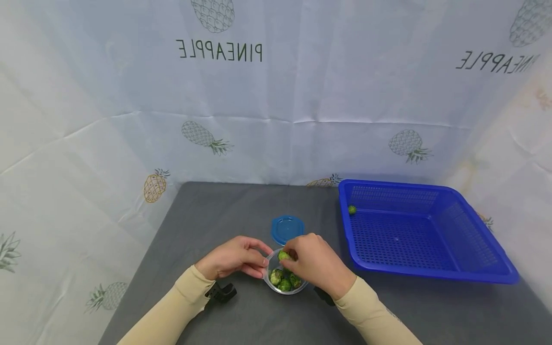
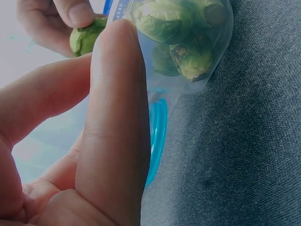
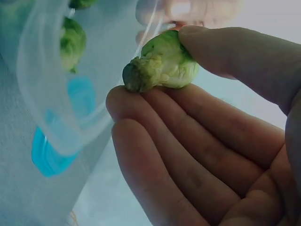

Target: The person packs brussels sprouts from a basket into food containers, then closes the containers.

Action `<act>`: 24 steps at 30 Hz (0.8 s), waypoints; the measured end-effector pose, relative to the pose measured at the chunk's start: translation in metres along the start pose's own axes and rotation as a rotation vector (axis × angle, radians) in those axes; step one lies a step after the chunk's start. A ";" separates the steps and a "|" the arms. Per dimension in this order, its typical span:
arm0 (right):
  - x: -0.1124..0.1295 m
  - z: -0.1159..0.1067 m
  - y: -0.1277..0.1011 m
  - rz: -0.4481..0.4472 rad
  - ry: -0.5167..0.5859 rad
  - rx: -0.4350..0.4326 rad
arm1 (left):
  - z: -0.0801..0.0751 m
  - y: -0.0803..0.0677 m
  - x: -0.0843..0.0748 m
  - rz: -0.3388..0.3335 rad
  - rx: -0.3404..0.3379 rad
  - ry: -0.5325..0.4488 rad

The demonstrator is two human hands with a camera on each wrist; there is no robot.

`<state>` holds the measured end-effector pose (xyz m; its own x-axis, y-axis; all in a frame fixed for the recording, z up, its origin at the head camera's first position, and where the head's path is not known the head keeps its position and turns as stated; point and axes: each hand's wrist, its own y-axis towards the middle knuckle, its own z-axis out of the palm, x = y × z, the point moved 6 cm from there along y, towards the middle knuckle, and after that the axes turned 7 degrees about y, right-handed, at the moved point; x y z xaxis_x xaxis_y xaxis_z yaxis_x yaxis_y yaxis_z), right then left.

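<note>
A small clear plastic container (image 1: 270, 280) stands on the grey table (image 1: 215, 211) and holds several Brussels sprouts (image 1: 284, 283). My left hand (image 1: 235, 258) grips its rim (image 2: 123, 14) with curled fingers. My right hand (image 1: 311, 261) pinches one Brussels sprout (image 3: 162, 63) between thumb and fingertips, just above the container's open top (image 1: 283, 255). The same sprout (image 2: 84, 37) shows at the top left of the left wrist view.
A round blue lid (image 1: 286, 228) lies just behind the container. A large blue mesh basket (image 1: 474, 273) sits to the right with a single sprout (image 1: 352, 209) in its far left corner. A pineapple-print sheet (image 1: 276, 96) hangs behind and beside the table.
</note>
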<state>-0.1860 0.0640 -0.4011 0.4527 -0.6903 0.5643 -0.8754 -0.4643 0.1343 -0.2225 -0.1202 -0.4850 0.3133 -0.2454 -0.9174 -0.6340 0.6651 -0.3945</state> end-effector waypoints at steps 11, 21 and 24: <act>-0.007 0.013 -0.005 0.025 0.005 -0.002 | 0.008 0.010 -0.004 0.010 0.024 0.011; -0.009 -0.004 -0.008 0.011 -0.033 -0.052 | 0.006 0.007 -0.002 0.015 0.016 0.035; -0.015 -0.028 -0.009 0.018 -0.046 -0.084 | 0.004 0.001 0.001 0.016 0.007 0.047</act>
<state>-0.1897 0.0937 -0.3875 0.4428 -0.7238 0.5293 -0.8936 -0.4050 0.1937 -0.2203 -0.1169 -0.4859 0.2695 -0.2674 -0.9251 -0.6336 0.6742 -0.3795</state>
